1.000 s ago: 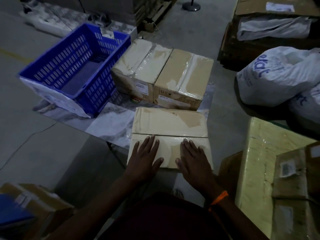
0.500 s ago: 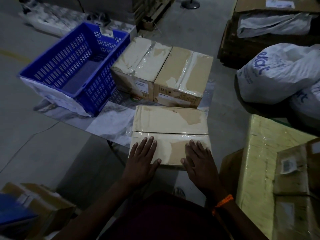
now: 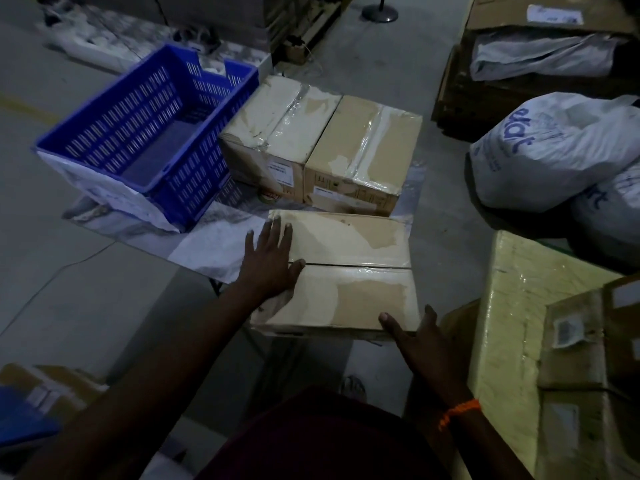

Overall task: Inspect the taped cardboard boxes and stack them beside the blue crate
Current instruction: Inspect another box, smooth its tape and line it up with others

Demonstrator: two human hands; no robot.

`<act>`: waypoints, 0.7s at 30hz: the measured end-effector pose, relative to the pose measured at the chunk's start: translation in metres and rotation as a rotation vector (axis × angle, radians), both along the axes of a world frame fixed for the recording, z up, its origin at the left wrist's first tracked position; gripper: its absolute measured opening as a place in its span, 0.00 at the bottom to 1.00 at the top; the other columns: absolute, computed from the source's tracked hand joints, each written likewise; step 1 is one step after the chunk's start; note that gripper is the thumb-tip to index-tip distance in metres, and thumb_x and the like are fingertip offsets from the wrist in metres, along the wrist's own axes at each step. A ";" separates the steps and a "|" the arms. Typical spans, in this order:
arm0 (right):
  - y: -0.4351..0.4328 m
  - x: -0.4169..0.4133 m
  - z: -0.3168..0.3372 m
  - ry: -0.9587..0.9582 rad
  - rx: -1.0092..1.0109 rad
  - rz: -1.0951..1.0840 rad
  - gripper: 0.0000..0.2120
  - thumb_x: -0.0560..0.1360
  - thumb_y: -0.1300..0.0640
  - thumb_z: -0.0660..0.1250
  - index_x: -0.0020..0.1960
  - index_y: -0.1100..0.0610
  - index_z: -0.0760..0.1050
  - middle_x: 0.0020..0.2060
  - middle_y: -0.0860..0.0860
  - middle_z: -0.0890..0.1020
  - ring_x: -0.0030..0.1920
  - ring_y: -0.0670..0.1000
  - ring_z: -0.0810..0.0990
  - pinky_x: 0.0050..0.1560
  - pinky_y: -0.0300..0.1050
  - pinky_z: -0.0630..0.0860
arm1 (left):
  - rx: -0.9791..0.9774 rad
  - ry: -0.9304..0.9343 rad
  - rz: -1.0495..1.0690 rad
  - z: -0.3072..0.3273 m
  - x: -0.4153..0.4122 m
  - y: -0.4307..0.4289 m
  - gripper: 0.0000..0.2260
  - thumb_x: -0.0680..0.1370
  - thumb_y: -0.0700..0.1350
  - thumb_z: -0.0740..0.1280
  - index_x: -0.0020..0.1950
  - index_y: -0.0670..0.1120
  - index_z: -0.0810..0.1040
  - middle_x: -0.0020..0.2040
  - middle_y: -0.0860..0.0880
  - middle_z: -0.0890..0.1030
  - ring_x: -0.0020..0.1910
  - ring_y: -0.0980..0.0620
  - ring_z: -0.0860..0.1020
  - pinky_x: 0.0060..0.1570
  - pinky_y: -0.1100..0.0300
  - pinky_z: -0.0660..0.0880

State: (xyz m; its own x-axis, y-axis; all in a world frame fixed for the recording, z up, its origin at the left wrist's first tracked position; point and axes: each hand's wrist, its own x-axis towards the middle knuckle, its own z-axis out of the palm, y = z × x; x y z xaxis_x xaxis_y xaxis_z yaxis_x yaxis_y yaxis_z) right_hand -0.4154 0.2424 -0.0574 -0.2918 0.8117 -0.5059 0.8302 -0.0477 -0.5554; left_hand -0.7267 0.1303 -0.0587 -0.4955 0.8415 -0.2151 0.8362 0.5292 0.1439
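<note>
Having been shifted outward, the left grip is laid flat and the right grip spread, unclosed, at opposite sides of the tan taped cardboard box, near-right of the blue slotted plastic crate, seemingly readied for lifting.

The left hand lies flat on the left side of the near taped box, and the right hand cups its near right corner, thumb on top. Beyond, two more taped boxes stand touching side by side on the counter, just right of the blue crate.
</note>
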 end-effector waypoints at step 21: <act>0.007 -0.018 0.001 0.494 -0.199 -0.383 0.25 0.77 0.58 0.75 0.72 0.56 0.71 0.61 0.55 0.81 0.55 0.52 0.80 0.53 0.55 0.83 | -0.063 -0.607 0.168 0.010 -0.013 -0.008 0.30 0.71 0.68 0.71 0.57 0.43 0.78 0.52 0.48 0.82 0.46 0.50 0.79 0.39 0.61 0.71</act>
State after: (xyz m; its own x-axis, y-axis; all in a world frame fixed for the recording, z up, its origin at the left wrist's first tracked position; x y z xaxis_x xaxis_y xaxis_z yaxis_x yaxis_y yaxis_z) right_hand -0.4331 0.2493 -0.0566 -0.2375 0.8090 -0.5376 0.3832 -0.4305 -0.8172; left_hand -0.7401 0.1223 -0.0484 -0.3941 0.7390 -0.5463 0.5200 0.6695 0.5305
